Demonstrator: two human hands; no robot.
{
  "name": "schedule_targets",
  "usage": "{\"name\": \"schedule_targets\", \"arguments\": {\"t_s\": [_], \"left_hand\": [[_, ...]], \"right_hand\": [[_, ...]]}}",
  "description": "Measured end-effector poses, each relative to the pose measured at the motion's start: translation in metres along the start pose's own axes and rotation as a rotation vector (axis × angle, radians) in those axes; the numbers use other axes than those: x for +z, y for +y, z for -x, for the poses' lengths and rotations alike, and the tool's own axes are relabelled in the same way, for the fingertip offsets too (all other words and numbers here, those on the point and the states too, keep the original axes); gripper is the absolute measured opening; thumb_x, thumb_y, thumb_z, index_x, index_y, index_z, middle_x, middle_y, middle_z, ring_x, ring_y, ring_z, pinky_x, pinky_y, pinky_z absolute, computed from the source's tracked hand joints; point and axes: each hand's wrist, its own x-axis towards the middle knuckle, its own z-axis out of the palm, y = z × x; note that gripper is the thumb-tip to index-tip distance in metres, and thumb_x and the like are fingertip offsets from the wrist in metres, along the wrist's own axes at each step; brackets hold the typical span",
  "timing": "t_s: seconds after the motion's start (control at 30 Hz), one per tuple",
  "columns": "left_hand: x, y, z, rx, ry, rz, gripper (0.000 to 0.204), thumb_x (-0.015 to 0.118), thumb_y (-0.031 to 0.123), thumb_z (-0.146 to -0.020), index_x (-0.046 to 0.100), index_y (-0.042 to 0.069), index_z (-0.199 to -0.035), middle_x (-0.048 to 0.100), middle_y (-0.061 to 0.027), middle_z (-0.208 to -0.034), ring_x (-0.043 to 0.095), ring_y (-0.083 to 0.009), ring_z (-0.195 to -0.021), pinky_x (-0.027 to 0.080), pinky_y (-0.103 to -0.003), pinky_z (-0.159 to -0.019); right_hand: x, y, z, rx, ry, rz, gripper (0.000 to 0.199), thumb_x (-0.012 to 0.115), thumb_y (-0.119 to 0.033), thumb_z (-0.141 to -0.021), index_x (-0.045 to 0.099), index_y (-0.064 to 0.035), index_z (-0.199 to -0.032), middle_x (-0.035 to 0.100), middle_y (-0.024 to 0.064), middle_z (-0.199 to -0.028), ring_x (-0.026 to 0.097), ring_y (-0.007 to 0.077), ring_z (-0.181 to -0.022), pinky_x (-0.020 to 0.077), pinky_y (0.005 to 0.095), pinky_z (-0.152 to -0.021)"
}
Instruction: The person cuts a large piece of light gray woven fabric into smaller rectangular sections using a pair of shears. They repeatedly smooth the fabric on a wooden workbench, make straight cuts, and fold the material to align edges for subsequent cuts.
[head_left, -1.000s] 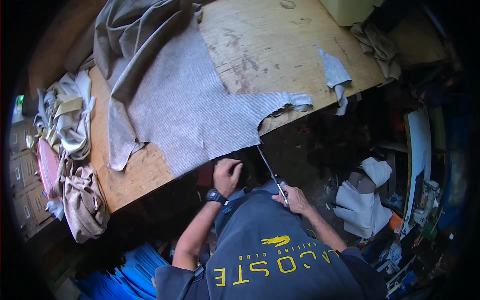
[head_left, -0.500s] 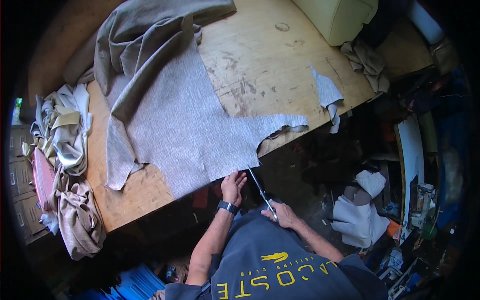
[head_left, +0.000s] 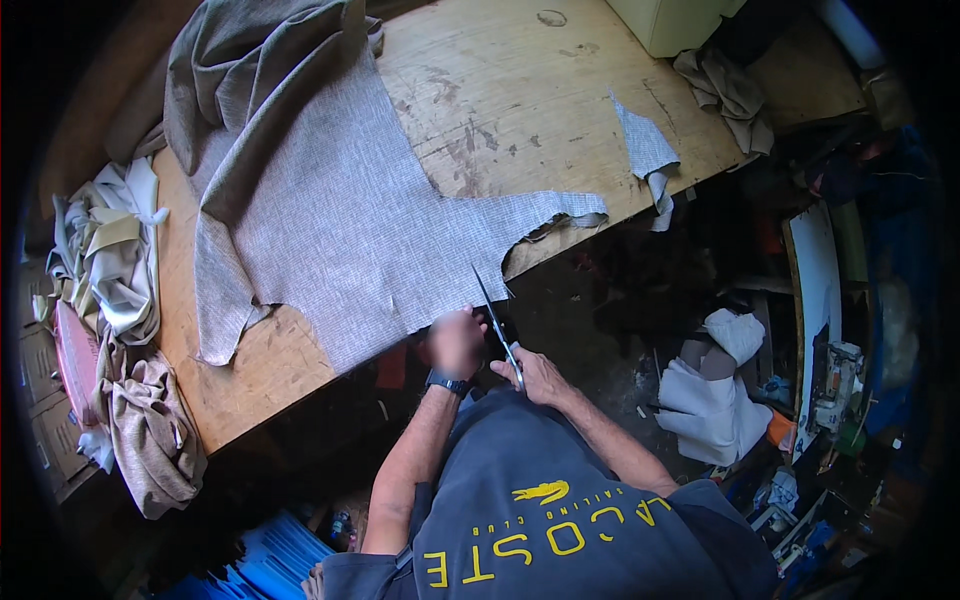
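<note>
Right hand [head_left: 538, 377] closed round scissors [head_left: 500, 328]; left hand [head_left: 457, 342] blurred, grip cannot be told. Dark shirt [head_left: 470, 450], yellow lettering [head_left: 513, 553]. Grey woven fabric [head_left: 340, 220] just beyond both hands, near edge beside the left, reaching front edge of desk [head_left: 500, 95]; scissors' tip over fabric. Bare wood farther right.

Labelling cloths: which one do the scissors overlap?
The large grey cloth, spread on the table: the scissors in the right hand cross its near edge. The small scrap and crumpled cloth farther right, and piled cloths at left, lie apart.
</note>
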Motion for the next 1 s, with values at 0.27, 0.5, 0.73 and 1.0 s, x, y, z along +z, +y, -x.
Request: {"name": "schedule_targets", "arguments": {"t_s": [0.27,0.5,0.73,1.0], "left_hand": [[0.000,-0.001,-0.004,0.000,0.005,-0.016,0.028,0.070,0.023,-0.095,0.059,0.001,-0.108,0.064,-0.0072,-0.107,0.065,-0.0209,-0.103,0.056,-0.037,-0.088],[-0.002,0.003,-0.002,-0.017,0.009,-0.035,0.027,0.071,0.022,-0.094,0.059,0.001,-0.105,0.065,-0.0086,-0.108,0.065,-0.0213,-0.102,0.057,-0.036,-0.085],[-0.010,-0.002,-0.009,-0.009,0.011,-0.047,0.031,0.072,0.023,-0.092,0.059,-0.001,-0.107,0.066,-0.0110,-0.108,0.066,-0.0222,-0.099,0.058,-0.037,-0.085],[-0.012,-0.002,-0.008,-0.040,-0.010,-0.057,0.024,0.070,0.024,-0.094,0.063,0.003,-0.104,0.068,-0.0051,-0.102,0.067,-0.0170,-0.097,0.056,-0.033,-0.083]], "right_hand": [[0.002,0.003,-0.003,-0.008,0.048,-0.047,0.059,0.063,-0.057,-0.092,0.060,0.0006,-0.083,0.063,0.0142,-0.064,0.064,0.0298,-0.061,0.0486,0.0429,-0.060],[-0.013,-0.009,-0.012,-0.007,0.022,-0.063,0.057,0.063,-0.056,-0.093,0.060,-0.0004,-0.080,0.060,0.0119,-0.062,0.061,0.0272,-0.061,0.0477,0.0410,-0.059],[-0.013,-0.016,-0.042,-0.007,0.037,-0.203,0.051,0.069,-0.049,-0.092,0.058,-0.0039,-0.070,0.055,0.0052,-0.055,0.055,0.0131,-0.047,0.0433,0.0321,-0.047],[-0.012,-0.020,-0.079,-0.093,0.135,-0.034,0.061,0.064,-0.057,-0.092,0.056,-0.0017,-0.068,0.055,0.0062,-0.055,0.056,0.0153,-0.046,0.0460,0.0354,-0.047]]}}
